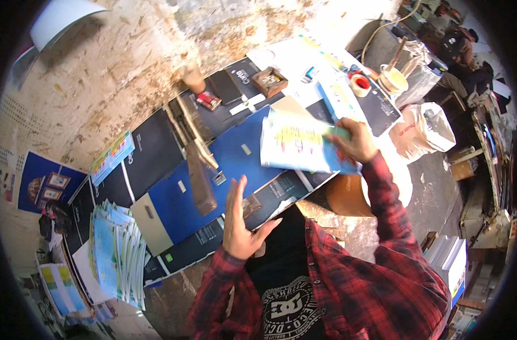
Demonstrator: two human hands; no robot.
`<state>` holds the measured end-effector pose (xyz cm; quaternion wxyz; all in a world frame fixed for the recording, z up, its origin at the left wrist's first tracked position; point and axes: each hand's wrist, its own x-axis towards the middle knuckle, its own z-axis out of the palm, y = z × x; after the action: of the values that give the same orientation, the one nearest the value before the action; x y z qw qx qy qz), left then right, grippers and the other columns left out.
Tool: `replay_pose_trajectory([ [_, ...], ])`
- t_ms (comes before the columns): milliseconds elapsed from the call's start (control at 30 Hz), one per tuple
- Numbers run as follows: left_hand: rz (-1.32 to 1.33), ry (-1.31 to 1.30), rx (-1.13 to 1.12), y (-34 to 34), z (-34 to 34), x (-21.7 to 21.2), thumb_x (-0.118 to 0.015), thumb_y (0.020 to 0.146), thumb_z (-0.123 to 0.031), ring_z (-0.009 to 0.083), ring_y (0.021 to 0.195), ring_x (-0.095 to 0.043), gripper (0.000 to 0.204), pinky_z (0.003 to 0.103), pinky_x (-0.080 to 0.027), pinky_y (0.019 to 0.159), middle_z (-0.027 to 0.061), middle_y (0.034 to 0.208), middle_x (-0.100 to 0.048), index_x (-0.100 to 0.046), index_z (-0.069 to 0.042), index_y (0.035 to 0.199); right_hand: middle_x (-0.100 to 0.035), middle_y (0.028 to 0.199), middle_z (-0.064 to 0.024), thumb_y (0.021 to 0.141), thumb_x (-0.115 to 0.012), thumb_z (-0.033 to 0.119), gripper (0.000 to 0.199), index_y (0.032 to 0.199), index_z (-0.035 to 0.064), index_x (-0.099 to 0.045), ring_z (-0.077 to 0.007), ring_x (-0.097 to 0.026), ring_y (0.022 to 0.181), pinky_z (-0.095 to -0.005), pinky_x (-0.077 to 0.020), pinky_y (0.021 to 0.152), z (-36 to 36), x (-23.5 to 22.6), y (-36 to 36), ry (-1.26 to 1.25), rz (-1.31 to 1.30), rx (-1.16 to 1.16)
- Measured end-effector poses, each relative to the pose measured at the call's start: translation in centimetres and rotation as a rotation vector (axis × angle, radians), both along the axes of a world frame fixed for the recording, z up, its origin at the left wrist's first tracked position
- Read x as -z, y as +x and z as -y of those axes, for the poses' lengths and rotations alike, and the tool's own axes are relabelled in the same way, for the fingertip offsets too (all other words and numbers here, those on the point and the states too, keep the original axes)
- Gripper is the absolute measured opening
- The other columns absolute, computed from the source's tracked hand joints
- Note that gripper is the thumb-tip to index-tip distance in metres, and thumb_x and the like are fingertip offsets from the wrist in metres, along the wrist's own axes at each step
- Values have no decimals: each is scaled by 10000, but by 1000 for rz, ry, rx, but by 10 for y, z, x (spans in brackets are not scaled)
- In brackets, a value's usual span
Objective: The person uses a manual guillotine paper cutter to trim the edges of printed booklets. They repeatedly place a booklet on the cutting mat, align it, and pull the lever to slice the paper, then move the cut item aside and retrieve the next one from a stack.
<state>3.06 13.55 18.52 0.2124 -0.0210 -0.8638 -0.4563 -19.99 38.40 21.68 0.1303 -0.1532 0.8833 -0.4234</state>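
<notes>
My right hand (353,141) is closed on the right edge of a thin booklet (292,139) with a yellow and light-blue cover, slightly blurred by motion. The booklet is over the right part of a blue board (167,212) on the table. My left hand (241,226) is held up in front of the table's near edge, fingers stretched and thumb apart, with nothing in it. Just beyond it, a long wooden bar (200,178) lies across the blue board, with a small metal piece (219,178) beside it.
A fanned stack of booklets (116,249) is at the left, with a smaller pile (112,156) behind. Toward the wall are a wooden box (269,82), a red packet (208,100) and a cup (194,80). A tape roll (359,85) and brush pot (393,82) stand far right.
</notes>
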Motion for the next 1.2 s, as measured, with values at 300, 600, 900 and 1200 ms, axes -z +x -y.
replay_pose_trajectory([
  [300,349,882,-152,27,-31,101,-626,965,-258,167,1004,-637,444,315,-511,880,138,1166,-642,-528,63,1256,-712,774,-97,753,-776,387,333,922,110,-700,-284,-687,800,-407,-422,895,85,58,-16,315,-326,-655],
  [600,427,1088,-462,-5,21,95,-498,1031,-336,154,982,-646,409,303,-514,877,75,1150,-646,-556,0,1257,-697,805,-119,763,-770,396,347,921,96,-698,-310,-670,840,-445,-410,829,169,121,-54,154,-301,-726],
  [900,480,540,34,12,-25,41,-626,949,-126,111,790,-665,201,263,-516,722,91,909,-716,-648,17,1088,-637,680,-172,827,-754,232,250,802,16,-631,-283,-658,597,-389,-497,596,2,-1,30,192,47,-456],
  [1200,271,58,348,75,-11,-2,-688,783,-8,236,886,-708,234,409,-516,889,71,920,-723,-713,-80,1004,-671,999,-138,778,-789,276,471,1124,5,-619,-272,-652,939,-374,-514,828,5,5,20,171,-180,-699],
])
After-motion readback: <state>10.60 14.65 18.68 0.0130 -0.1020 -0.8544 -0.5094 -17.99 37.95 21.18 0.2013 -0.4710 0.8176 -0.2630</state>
